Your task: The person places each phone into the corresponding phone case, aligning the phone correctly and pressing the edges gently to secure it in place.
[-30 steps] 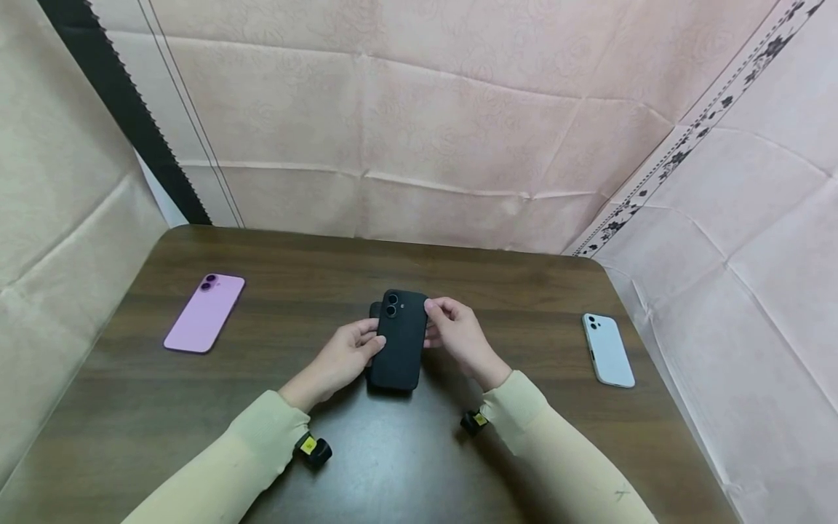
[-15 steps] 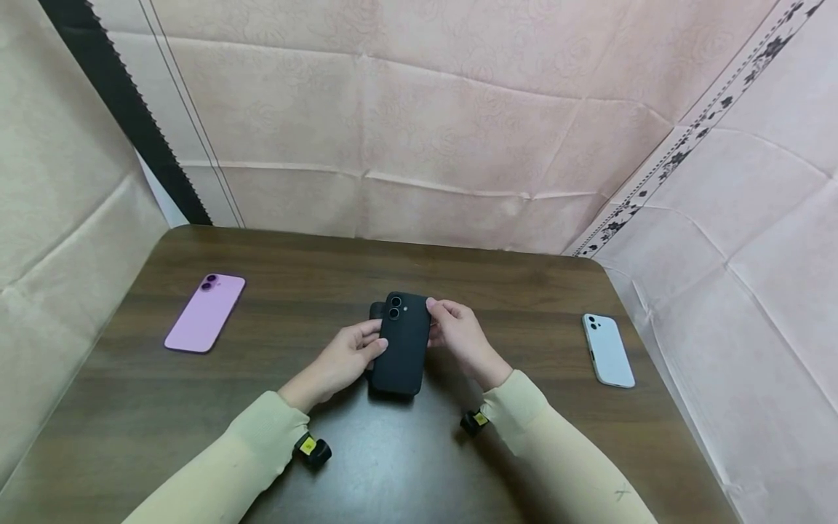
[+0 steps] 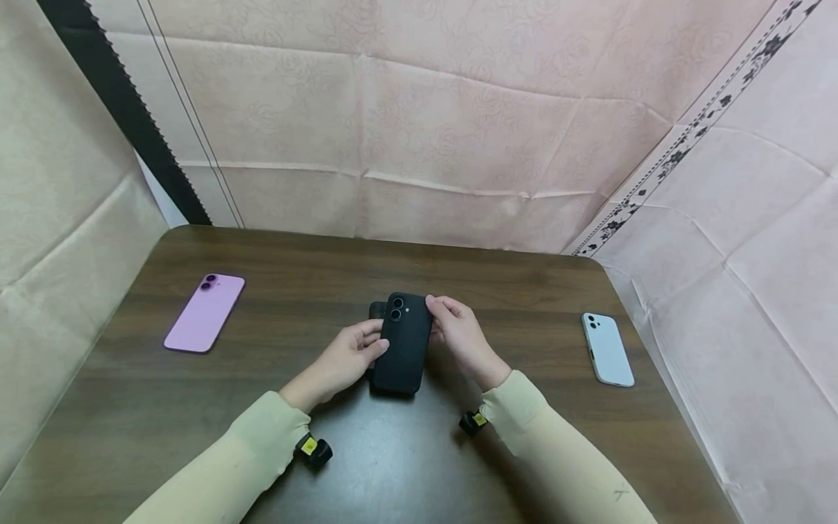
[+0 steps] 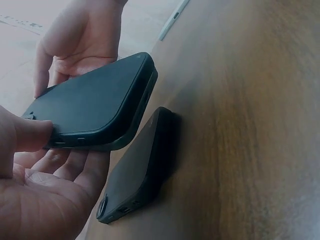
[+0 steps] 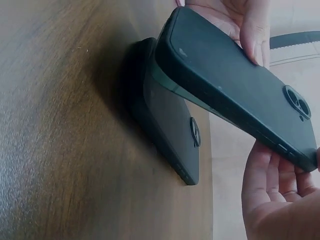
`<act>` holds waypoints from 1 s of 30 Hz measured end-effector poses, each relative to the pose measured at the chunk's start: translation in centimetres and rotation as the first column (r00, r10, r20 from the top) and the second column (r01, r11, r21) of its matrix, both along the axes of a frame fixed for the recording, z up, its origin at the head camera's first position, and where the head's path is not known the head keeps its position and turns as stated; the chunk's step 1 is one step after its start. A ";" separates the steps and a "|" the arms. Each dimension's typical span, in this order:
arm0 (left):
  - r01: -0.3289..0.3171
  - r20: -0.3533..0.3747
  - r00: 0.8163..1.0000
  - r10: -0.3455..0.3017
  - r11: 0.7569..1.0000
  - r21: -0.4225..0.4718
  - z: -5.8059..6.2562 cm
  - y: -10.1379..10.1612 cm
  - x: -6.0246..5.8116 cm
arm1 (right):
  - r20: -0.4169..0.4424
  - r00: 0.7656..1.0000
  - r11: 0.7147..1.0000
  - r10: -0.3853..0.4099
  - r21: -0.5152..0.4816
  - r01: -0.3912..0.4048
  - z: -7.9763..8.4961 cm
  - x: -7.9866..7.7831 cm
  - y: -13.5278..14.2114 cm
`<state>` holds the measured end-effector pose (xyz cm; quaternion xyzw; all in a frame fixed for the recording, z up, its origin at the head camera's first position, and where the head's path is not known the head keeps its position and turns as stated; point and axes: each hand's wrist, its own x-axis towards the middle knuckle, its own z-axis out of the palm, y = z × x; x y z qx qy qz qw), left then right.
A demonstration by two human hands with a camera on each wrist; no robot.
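Observation:
A phone in a black case (image 3: 402, 346) is held above the table in both hands, camera side up. My left hand (image 3: 342, 358) grips its left long edge, thumb on the back and fingers underneath. At the upper right corner, my right hand (image 3: 460, 340) pinches it between thumb and fingers. Along the lower edge in the right wrist view, a green strip (image 5: 172, 86) shows in a gap under the black case. Beneath lies a second black phone or case (image 4: 136, 162) on the table, mostly covered in the head view.
On the left of the brown wooden table (image 3: 275, 429) lies a purple phone (image 3: 204, 313), back up. A light blue phone (image 3: 608, 349) lies on the right, near the edge. Cloth hangs behind and at both sides of the table.
The held black-cased phone has shifted slightly right and towards me. Both hands keep their hold, and the other phones stay where they were.

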<state>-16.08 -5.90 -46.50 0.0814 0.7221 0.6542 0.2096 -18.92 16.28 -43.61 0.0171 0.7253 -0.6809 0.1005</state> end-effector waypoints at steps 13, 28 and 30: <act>0.025 -0.007 1.000 -0.025 1.000 0.009 0.0 0.2 0.1 | 0.025 0.999 0.999 -0.038 0.035 0.037 0.3 0.1 0.1; -0.081 0.048 0.996 0.080 0.996 0.037 0.2 0.2 -0.2 | 0.064 0.997 0.998 0.035 0.056 -0.039 0.0 0.6 -0.2; -0.076 0.044 0.996 0.075 0.997 0.028 0.2 0.1 -0.2 | 0.056 0.998 0.997 0.035 0.066 -0.039 -0.2 0.7 -0.2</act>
